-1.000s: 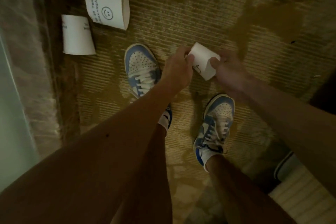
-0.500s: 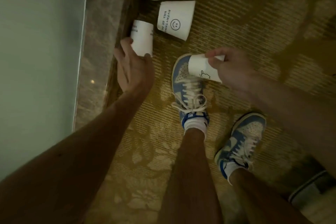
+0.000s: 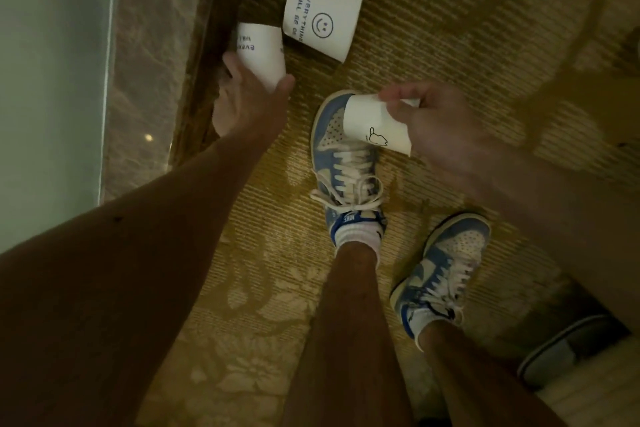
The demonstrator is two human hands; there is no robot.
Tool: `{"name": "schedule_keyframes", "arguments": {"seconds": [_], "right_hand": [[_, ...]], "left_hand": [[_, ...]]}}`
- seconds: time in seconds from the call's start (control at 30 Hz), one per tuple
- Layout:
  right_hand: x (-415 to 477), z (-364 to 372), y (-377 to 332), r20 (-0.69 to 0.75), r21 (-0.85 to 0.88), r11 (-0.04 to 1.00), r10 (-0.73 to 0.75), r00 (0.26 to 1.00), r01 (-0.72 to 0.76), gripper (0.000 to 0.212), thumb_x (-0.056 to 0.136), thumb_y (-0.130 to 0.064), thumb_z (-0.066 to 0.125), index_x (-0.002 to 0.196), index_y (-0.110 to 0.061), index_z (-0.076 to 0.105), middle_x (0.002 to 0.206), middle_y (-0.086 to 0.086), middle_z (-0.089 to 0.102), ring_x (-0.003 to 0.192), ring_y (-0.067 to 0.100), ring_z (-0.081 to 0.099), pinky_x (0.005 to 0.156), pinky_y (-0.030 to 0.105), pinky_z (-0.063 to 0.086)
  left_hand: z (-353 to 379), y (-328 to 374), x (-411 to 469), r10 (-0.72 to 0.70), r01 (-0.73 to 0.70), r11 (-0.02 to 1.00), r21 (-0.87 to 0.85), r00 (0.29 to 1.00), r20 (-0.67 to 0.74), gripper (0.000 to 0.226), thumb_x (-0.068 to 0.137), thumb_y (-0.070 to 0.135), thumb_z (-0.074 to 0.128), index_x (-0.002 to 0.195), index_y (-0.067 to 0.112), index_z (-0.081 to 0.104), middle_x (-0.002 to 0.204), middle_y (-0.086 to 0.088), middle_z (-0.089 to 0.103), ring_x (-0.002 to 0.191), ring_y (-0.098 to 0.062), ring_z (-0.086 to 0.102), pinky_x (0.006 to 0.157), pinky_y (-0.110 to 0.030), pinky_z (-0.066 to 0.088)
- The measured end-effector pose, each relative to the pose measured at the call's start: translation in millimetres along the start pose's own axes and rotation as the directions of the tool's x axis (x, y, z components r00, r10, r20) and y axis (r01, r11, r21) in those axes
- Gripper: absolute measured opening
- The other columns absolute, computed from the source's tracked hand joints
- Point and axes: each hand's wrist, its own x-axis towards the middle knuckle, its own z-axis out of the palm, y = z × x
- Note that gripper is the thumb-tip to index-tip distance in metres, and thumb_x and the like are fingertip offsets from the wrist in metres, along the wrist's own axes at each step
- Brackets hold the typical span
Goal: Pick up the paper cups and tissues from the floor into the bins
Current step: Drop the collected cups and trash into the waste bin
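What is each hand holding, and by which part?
Right hand pinches the bunny cup by its side wall. Left hand brackets the small lettered cup at its near end; a grip cannot be told.

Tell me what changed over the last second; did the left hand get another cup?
The left hand let go of the white paper cup with the rabbit drawing, swung left toward the wall and now clasps the small white printed paper cup lying there between thumb and fingers. Unchanged: the right hand holds the rabbit cup; the large white smiley-face paper cup lies on the carpet.
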Motion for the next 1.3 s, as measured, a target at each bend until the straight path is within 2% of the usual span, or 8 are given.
{"name": "schedule_keyframes", "arguments": {"seconds": [0.2,0.43,0.57,0.7,0.83,0.93,1.1,1.3], "right_hand": [[-7.8,-4.1,-7.4,-0.018,-0.026,0.998,0.061,0.998,-0.061,0.011,0.091,-0.044,0.064,0.090,-0.033,0.064,0.113,0.001,0.064,0.098,0.016,0.062,0.068,0.025,0.045],[-19.5,-8.0,-34.8,0.030,-0.010,0.998,0.064,0.997,-0.064,0.061,0.076,-0.072,0.062,0.112,-0.023,0.068,0.105,-0.002,0.072,0.092,0.013,0.066,0.065,0.024,0.044],[-21.7,-5.6,-47.9,0.046,0.124,0.991,0.038,0.998,-0.043,0.046,0.072,-0.054,0.080,0.099,-0.018,0.072,0.083,-0.007,0.076,0.073,0.007,0.073,0.052,0.020,0.052],[-20.8,-22.0,-44.6,-0.012,0.179,0.982,0.066,0.998,-0.063,0.033,0.070,-0.031,0.087,0.094,-0.014,0.071,0.081,-0.002,0.076,0.076,0.013,0.074,0.055,0.025,0.056],[-15.5,-34.8,-36.9,-0.052,0.101,0.993,0.070,0.996,-0.064,0.043,0.074,-0.034,0.084,0.110,-0.016,0.068,0.104,0.002,0.072,0.093,0.017,0.070,0.077,0.035,0.061],[-10.7,-37.9,-33.0,-0.042,0.127,0.989,0.080,0.996,-0.074,0.044,0.077,-0.035,0.081,0.113,-0.016,0.066,0.109,0.004,0.070,0.098,0.019,0.068,0.084,0.039,0.059],[-5.8,-40.3,-24.6,-0.029,0.143,0.987,0.080,0.996,-0.075,0.031,0.076,-0.040,0.081,0.098,-0.024,0.067,0.099,-0.002,0.072,0.087,0.011,0.071,0.069,0.026,0.060],[-2.1,-46.3,-20.4,-0.025,0.225,0.965,0.143,0.989,-0.134,0.043,0.071,-0.038,0.085,0.105,-0.018,0.068,0.103,0.003,0.074,0.093,0.018,0.072,0.081,0.042,0.060]], "left_hand": [[-5.4,1.7,-18.3,0.071,-0.061,0.986,-0.153,0.996,0.062,0.075,0.081,0.058,0.068,0.135,0.015,0.041,0.118,-0.005,0.056,0.106,-0.025,0.057,0.089,-0.041,0.051],[-13.6,23.0,-67.2,0.335,-0.287,0.896,-0.338,0.938,0.090,0.065,0.078,0.057,0.072,0.128,0.021,0.050,0.091,0.020,0.054,0.077,0.010,0.053,0.052,-0.002,0.041],[-12.3,44.3,-90.1,0.500,-0.423,0.848,-0.318,0.838,0.219,0.072,0.078,0.058,0.070,0.135,0.021,0.043,0.103,0.014,0.060,0.087,0.004,0.060,0.065,-0.011,0.048],[-16.0,57.2,-83.1,0.654,-0.635,0.746,-0.201,0.641,0.402,0.069,0.086,0.066,0.048,0.129,0.013,0.055,0.124,-0.007,0.060,0.113,-0.022,0.055,0.097,-0.045,0.046],[-19.0,63.3,-56.2,0.531,-0.535,0.844,-0.038,0.824,0.199,0.067,0.093,0.063,0.042,0.147,0.021,0.041,0.154,-0.014,0.031,0.141,-0.030,0.028,0.114,-0.048,0.028],[-13.7,71.0,-34.0,0.471,-0.487,0.867,0.102,0.869,0.149,0.074,0.093,0.061,0.048,0.154,0.026,0.023,0.161,-0.017,0.012,0.147,-0.035,0.015,0.116,-0.050,0.020],[2.0,87.6,-4.8,0.326,-0.323,0.942,-0.094,0.945,0.019,0.083,0.077,0.054,0.074,0.140,0.018,0.033,0.143,-0.011,0.034,0.132,-0.030,0.039,0.107,-0.044,0.039],[5.4,79.3,5.8,0.339,-0.340,0.940,-0.002,0.937,0.081,0.066,0.077,0.059,0.071,0.121,0.016,0.046,0.125,-0.006,0.043,0.123,-0.027,0.040,0.103,-0.041,0.036]]}}
